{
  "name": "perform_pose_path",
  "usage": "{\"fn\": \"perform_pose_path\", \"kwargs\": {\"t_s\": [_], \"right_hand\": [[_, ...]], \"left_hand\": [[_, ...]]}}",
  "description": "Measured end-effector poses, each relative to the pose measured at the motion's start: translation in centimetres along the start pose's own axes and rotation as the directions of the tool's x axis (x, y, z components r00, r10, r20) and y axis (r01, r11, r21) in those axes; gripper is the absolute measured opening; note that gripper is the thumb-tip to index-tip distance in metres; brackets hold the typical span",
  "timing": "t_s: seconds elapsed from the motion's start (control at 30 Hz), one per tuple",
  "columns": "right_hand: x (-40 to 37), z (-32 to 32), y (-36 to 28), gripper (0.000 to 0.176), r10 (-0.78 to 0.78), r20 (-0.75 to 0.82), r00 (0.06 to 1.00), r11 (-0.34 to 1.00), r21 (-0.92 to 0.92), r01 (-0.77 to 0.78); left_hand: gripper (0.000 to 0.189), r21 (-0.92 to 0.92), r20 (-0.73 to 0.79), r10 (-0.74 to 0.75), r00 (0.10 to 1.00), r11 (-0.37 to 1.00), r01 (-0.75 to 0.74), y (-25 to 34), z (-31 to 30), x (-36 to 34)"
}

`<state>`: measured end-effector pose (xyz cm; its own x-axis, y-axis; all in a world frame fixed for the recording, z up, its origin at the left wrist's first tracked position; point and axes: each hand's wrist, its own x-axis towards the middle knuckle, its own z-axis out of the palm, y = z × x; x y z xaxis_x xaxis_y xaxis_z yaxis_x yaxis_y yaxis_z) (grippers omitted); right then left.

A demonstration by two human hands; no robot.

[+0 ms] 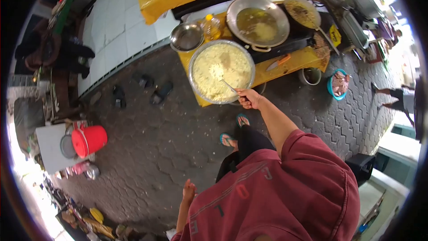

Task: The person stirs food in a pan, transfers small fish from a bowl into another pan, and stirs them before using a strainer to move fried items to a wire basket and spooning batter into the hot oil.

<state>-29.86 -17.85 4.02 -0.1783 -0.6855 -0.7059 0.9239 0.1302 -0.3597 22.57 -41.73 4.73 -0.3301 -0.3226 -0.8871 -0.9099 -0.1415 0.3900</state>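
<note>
My right hand grips the handle of a metal spoon whose tip digs into pale yellow batter in a large round metal bowl on a yellow-covered table. My left hand hangs at my side with fingers loosely apart, holding nothing. I wear a dark red shirt, and my feet in sandals stand on the paving just below the bowl.
Behind the bowl sit an empty steel bowl, an oil bottle, a wok of oil, a strainer pan and a knife. A red bucket stands at left; loose sandals lie on the paving. Another person's legs appear at right.
</note>
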Motion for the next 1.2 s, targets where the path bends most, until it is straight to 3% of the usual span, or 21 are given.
{"fn": "perform_pose_path", "kwargs": {"t_s": [0.07,0.13,0.17,0.23,0.33,0.4,0.47,0.5,0.57,0.6,0.63,0.67,0.7,0.73,0.83,1.07,1.13,1.2], "right_hand": [[-2.3,-0.3,-2.1,0.047,-0.052,-0.017,0.998,0.999,-0.001,0.052],[-4.3,-1.9,-4.6,0.047,-0.101,-0.053,0.993,0.995,0.020,0.102],[-5.1,-2.9,-6.1,0.047,-0.125,-0.073,0.989,0.991,0.035,0.128],[-6.9,-5.8,-9.7,0.045,-0.174,-0.035,0.984,0.985,-0.006,0.174],[-8.5,-11.1,-15.5,0.040,-0.245,-0.092,0.965,0.966,-0.106,0.235],[-9.6,-12.6,-20.1,0.042,-0.246,-0.265,0.932,0.967,-0.131,0.218],[-7.8,-15.7,-23.9,0.045,-0.268,-0.488,0.831,0.962,-0.178,0.206],[-6.2,-18.0,-26.0,0.045,-0.261,-0.479,0.838,0.963,-0.184,0.195],[-3.0,-22.0,-27.9,0.046,-0.315,-0.669,0.674,0.930,-0.358,0.079],[-1.9,-23.2,-28.1,0.046,-0.301,-0.667,0.681,0.934,-0.352,0.068],[-0.7,-24.2,-28.2,0.047,-0.523,-0.665,0.533,0.776,-0.630,-0.023],[0.2,-24.5,-28.4,0.048,-0.729,-0.560,0.395,0.543,-0.823,-0.165],[-1.0,-22.4,-29.7,0.049,-0.606,-0.654,0.453,0.626,-0.743,-0.236],[-0.8,-22.3,-29.5,0.049,-0.600,-0.653,0.461,0.624,-0.743,-0.242],[-0.5,-23.2,-28.5,0.044,-0.687,-0.587,0.428,0.493,-0.810,-0.318],[-3.7,-23.2,-28.3,0.046,-0.745,-0.488,0.455,0.415,-0.873,-0.255],[-6.0,-21.9,-30.4,0.044,-0.602,-0.585,0.543,0.610,-0.776,-0.160],[-5.2,-23.6,-32.0,0.042,-0.619,-0.561,0.550,0.563,-0.805,-0.187]], "left_hand": [[0.053,-0.016,0.043,0.115,0.992,0.993,-0.114,-2.7,-0.5,2.1],[0.053,-0.318,0.025,0.193,0.981,0.932,-0.175,-4.0,-0.4,4.3],[0.053,-0.316,0.032,0.201,0.979,0.931,-0.181,-1.7,0.4,4.0],[0.050,-0.184,-0.089,-0.080,0.993,0.981,0.063,5.6,2.6,1.1],[0.049,-0.277,-0.089,-0.062,0.994,0.960,0.035,7.2,4.5,1.9],[0.049,-0.329,-0.124,-0.107,0.987,0.942,0.060,9.9,7.2,1.5],[0.050,-0.383,-0.158,-0.162,0.974,0.919,0.090,12.3,10.8,1.0],[0.050,-0.381,-0.173,-0.193,0.966,0.917,0.115,13.2,12.8,0.9],[0.050,-0.374,-0.197,-0.245,0.949,0.914,0.159,15.6,16.3,-0.2],[0.051,-0.305,-0.161,-0.235,0.958,0.935,0.178,18.1,18.5,-0.9],[0.052,-0.237,-0.122,-0.226,0.967,0.952,0.193,19.8,20.5,-1.3],[0.052,-0.242,-0.124,-0.237,0.964,0.949,0.202,20.5,22.2,-1.2],[0.053,-0.252,-0.104,-0.194,0.975,0.954,0.163,20.8,23.8,-0.6],[0.054,-0.262,-0.084,-0.151,0.985,0.957,0.125,21.2,25.2,-0.5],[0.056,-0.221,-0.064,-0.104,0.993,0.971,0.087,26.2,28.3,-1.5],[0.056,-0.222,-0.092,0.020,0.996,0.974,-0.040,27.1,30.3,-1.1],[0.055,-0.332,-0.137,-0.068,0.988,0.943,0.019,27.2,30.7,-1.3],[0.055,-0.386,-0.137,-0.088,0.987,0.922,0.029,27.4,31.0,-1.9]]}}
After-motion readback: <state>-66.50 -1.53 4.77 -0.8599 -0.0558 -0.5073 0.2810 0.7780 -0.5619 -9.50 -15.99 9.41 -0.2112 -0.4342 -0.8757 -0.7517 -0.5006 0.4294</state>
